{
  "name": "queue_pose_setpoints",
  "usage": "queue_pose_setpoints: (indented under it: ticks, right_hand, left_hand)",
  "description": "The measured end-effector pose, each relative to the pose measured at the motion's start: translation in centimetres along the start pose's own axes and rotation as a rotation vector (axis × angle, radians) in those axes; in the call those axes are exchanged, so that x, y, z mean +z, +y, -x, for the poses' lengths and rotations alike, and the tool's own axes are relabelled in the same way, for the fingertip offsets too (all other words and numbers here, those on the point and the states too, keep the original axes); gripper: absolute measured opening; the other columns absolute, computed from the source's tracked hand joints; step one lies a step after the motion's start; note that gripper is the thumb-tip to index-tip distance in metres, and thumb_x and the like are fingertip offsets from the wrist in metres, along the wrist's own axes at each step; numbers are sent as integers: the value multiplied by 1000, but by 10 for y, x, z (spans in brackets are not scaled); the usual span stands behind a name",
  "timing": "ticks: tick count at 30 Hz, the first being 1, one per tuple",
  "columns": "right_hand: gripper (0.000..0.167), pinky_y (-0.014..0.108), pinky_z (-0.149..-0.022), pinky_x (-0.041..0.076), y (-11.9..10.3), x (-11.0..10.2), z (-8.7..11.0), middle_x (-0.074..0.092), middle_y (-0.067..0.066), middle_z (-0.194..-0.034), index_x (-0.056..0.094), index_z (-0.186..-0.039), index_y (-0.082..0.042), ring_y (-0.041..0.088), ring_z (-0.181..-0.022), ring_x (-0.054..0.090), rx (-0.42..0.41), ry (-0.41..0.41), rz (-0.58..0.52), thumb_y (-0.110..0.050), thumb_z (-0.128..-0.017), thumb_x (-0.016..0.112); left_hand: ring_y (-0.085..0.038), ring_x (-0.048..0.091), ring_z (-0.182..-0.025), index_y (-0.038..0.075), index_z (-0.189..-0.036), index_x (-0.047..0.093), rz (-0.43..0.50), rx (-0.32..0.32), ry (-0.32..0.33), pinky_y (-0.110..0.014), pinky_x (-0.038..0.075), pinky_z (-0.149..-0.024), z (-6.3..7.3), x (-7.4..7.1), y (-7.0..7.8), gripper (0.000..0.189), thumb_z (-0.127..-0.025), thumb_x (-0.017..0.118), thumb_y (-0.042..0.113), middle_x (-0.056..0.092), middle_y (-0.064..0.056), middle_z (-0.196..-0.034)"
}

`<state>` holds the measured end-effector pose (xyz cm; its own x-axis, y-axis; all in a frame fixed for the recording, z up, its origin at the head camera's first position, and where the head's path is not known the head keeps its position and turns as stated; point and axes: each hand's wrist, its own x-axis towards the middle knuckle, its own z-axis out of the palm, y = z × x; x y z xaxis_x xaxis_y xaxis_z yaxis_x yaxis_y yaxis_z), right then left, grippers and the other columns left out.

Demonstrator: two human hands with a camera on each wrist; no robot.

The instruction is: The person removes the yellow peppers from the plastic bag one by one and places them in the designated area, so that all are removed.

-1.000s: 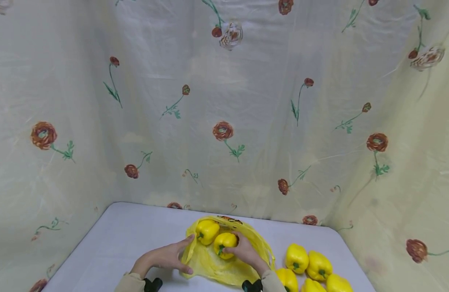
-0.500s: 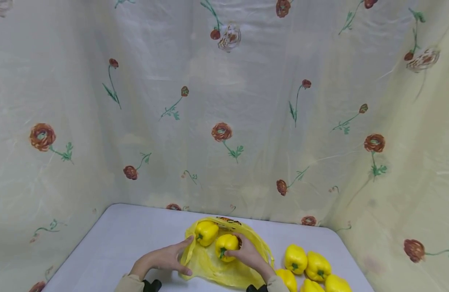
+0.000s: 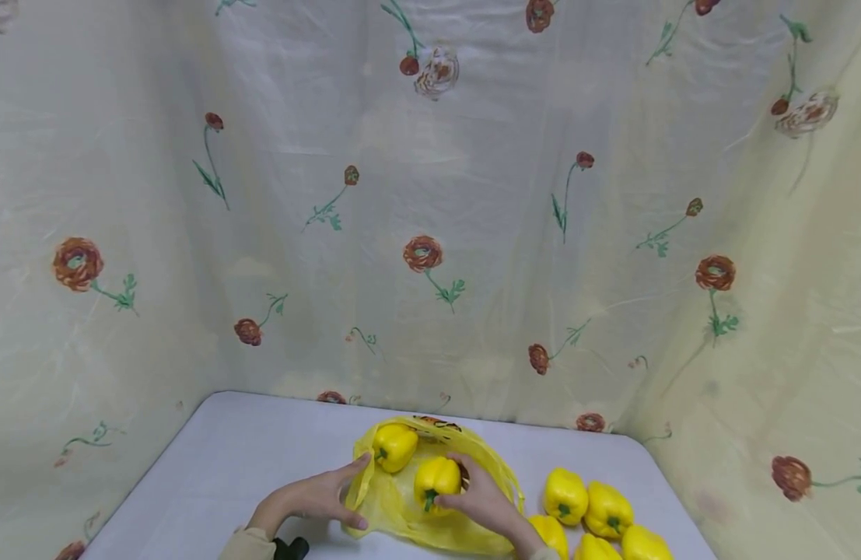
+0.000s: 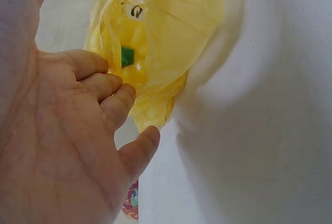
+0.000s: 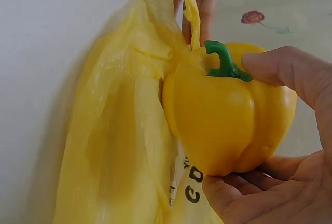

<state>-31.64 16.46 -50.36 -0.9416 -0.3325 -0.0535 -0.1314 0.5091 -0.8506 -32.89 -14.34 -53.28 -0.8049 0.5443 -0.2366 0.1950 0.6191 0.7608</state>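
My right hand [image 3: 482, 496] grips a yellow bell pepper [image 5: 218, 115] with a green stem, thumb beside the stem and fingers under the far side. In the head view this pepper is over the open yellow plastic bag [image 3: 395, 521]. A second yellow bell pepper [image 3: 395, 446] lies inside the bag, toward its left back; its green stem shows through the mouth in the left wrist view. My left hand [image 3: 321, 498] is at the bag's left edge, its fingertips [image 4: 123, 95] against the thin plastic and its thumb spread apart from them.
Several yellow bell peppers [image 3: 610, 509] sit in a group on the white table [image 3: 262, 435], right of the bag. Flower-printed curtains [image 3: 472, 233] hang behind the table and at both sides.
My right hand has drawn its pepper slightly rightward and nearer to me, away from the pepper in the bag. My left hand has stayed almost still at the bag's edge.
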Motion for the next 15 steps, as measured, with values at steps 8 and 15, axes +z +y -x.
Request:
queue_pose_setpoints:
  ticks: [8, 15]
  right_hand:
    - [84, 59, -107, 38, -8, -6, 23, 39, 27, -146, 38, -143, 0, 44, -134, 40, 33, -19, -35, -29, -77, 81]
    - [86, 60, -107, 37, -10, -12, 38, 35, 27, -148, 36, -146, -3, 46, -136, 35, 67, -43, -93, -27, -77, 81]
  left_hand:
    - [-39, 18, -147, 10, -155, 14, 8, 5, -3, -62, 22, -115, 0, 1, -1, 106, -78, 77, 47, 14, -14, -162]
    - [-39, 18, -147, 10, -155, 14, 1, 3, -2, -62, 21, -115, 0, 1, 1, 106, -79, 77, 47, 15, -16, -161]
